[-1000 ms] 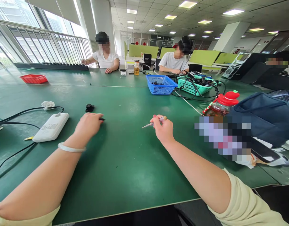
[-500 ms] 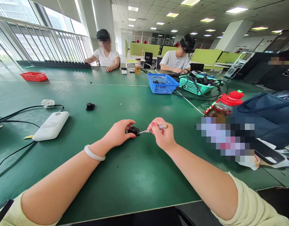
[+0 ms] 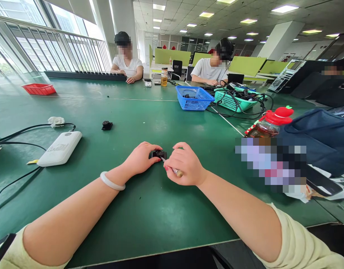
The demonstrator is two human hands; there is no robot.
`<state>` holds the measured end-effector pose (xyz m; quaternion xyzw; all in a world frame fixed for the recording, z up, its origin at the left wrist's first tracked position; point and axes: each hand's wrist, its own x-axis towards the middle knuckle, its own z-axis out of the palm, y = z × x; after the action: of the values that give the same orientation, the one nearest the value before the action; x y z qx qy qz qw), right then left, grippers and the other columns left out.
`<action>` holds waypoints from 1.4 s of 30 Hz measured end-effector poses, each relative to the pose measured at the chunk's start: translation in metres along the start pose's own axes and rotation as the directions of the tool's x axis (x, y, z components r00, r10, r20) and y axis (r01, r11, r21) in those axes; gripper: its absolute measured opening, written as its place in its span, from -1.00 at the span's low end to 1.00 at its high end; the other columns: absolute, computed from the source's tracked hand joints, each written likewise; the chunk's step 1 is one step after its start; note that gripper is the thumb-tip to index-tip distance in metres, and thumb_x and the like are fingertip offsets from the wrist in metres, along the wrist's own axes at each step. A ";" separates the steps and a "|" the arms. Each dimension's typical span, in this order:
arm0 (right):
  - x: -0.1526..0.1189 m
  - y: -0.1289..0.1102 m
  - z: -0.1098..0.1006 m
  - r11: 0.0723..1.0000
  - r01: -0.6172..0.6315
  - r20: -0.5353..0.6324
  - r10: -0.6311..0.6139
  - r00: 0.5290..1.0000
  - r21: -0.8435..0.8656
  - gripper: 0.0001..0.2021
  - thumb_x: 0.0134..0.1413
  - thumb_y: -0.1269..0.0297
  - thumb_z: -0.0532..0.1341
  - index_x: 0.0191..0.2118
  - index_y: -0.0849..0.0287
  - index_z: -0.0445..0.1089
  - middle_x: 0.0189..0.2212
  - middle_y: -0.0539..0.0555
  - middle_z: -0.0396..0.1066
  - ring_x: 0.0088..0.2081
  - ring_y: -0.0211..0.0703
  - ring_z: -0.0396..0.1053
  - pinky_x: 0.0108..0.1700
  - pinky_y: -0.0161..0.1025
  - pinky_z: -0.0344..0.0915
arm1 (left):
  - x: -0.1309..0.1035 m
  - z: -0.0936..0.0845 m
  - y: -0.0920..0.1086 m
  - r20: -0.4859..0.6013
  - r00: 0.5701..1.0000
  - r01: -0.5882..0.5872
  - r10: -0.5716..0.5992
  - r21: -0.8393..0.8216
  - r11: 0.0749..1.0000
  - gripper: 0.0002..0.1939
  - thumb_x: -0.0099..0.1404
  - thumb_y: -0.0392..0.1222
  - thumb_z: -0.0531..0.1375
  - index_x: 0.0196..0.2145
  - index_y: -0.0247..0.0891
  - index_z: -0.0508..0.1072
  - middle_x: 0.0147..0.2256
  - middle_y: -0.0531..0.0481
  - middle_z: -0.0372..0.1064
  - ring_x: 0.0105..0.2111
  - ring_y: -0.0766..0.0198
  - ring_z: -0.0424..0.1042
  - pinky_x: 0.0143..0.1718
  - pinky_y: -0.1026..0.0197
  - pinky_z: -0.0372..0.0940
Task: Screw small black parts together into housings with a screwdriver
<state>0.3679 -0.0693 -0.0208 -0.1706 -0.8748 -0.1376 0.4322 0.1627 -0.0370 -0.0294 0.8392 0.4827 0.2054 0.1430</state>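
Your left hand (image 3: 141, 158) is partly closed, thumb and fingers pinching one small black component (image 3: 160, 153), which sits on the green bench (image 3: 160, 224), inboard of the near edge and about midway along it; your right hand (image 3: 186, 164) is curled closed round one slim tool (image 3: 178, 173), brown at the handle end, its shaft pointing at the component; whether the tip is seated cannot be told.

Writing: one white power bank (image 3: 60, 149), toward the bench's left edge, bears grey marking on its top face, too blurred to read; the lettering on one chair back (image 3: 177, 66), beyond the far edge, is too small to read.

Count: one second black component (image 3: 107, 125), standing apart, beyond the power bank; one red tray (image 3: 39, 89) toward the far left corner; two baskets toward the far edge, one blue (image 3: 194, 104), one green (image 3: 230, 101), the contents of both uncountable; one red-lidded bottle (image 3: 266, 127) and one dark blue bag (image 3: 318, 138) toward the right edge; two co-workers seated at the far edge.
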 end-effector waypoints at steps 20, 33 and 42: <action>-0.003 0.003 -0.005 0.944 -0.265 -0.017 0.274 0.962 0.199 -0.79 0.20 0.43 0.07 -0.42 0.09 0.35 -0.52 -0.08 0.50 -0.51 -0.26 0.31 -0.09 -0.13 0.28 | 0.000 0.001 -0.004 -0.008 0.996 -0.083 0.083 0.032 0.996 -0.65 0.32 -0.05 0.16 0.01 -0.14 0.52 -0.13 -0.06 0.54 -0.06 0.03 0.40 0.07 -0.02 0.30; -0.001 -0.008 0.005 0.993 0.071 0.265 -0.044 0.963 -0.093 -0.79 0.19 0.30 0.13 -0.46 0.13 0.39 -0.54 -0.04 0.33 -0.47 -0.23 0.22 0.07 -0.09 0.17 | 0.000 -0.001 -0.002 0.013 0.996 -0.088 0.088 0.017 0.996 -0.62 0.31 -0.14 0.09 0.03 -0.19 0.51 -0.13 -0.07 0.54 -0.04 0.04 0.40 0.09 -0.03 0.28; -0.002 -0.005 0.005 0.999 -0.010 0.152 0.003 0.988 0.046 -0.78 0.21 0.32 0.14 -0.47 0.13 0.39 -0.57 -0.05 0.36 -0.48 -0.25 0.25 -0.03 -0.16 0.26 | 0.002 0.000 -0.002 0.002 0.996 -0.091 0.091 0.000 0.996 -0.64 0.32 -0.09 0.09 0.00 -0.16 0.52 -0.14 -0.06 0.54 -0.05 0.04 0.41 0.09 -0.03 0.29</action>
<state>0.3629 -0.0722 -0.0258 -0.1733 -0.9076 -0.1026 0.3684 0.1621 -0.0345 -0.0297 0.8606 0.4437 0.2108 0.1342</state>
